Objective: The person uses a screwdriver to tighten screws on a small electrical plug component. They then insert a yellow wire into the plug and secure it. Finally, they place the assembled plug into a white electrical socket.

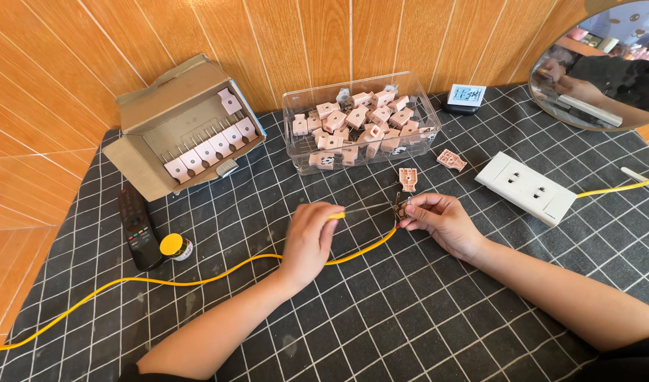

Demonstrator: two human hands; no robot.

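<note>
pinching a screwdriver (353, 211), left grip (308, 240) meets plug part (401, 206) in right grip (441, 221).

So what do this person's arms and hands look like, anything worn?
Both forearms are bare to the bottom edge of the picture. The left hand and right hand wear no gloves, and no ring, watch or bracelet shows. Dark fabric, perhaps clothing, shows at the bottom right corner.

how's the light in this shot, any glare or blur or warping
Head view: bright, even daylight, soft shadows under both forearms; mild glare on the clear plastic bin and round mirror; wide-lens bowing at the edges; small metal part at the right hand too tiny to resolve.
</note>
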